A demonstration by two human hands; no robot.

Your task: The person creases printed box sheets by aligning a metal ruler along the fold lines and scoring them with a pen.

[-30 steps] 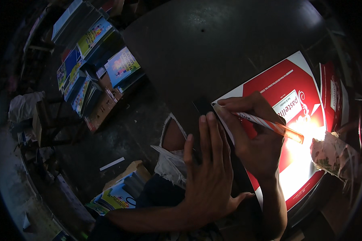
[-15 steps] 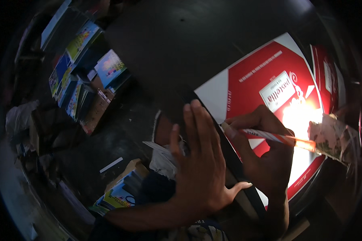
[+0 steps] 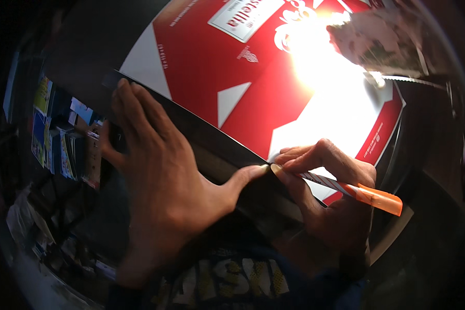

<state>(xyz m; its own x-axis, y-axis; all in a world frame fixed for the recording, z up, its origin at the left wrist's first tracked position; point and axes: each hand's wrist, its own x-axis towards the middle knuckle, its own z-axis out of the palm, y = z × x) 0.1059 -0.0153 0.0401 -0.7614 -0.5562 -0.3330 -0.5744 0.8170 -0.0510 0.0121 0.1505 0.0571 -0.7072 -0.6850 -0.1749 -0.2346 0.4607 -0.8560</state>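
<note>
A large glossy red-and-white printed sheet lies slanted across the dark work surface. My left hand is spread along its near edge, fingertips by the left corner and thumb stretched right. A dark straight strip runs along that edge beside my left fingers. My right hand is closed around a striped white-and-orange pen, orange end pointing back to the right. Its thumb and fingertips meet at the sheet's edge, close to my left thumb. The pen's tip is hidden by the fingers.
Strong glare washes out the sheet's right part. A mottled, wrapped object hangs over its upper right. Stacks of colourful booklets stand at the left, with a pale plastic bag below them.
The view has shifted, and the sheet now appears larger and farther up. My right hand has slid with the pen along the sheet's near edge toward the lower right, closer to my left thumb.
</note>
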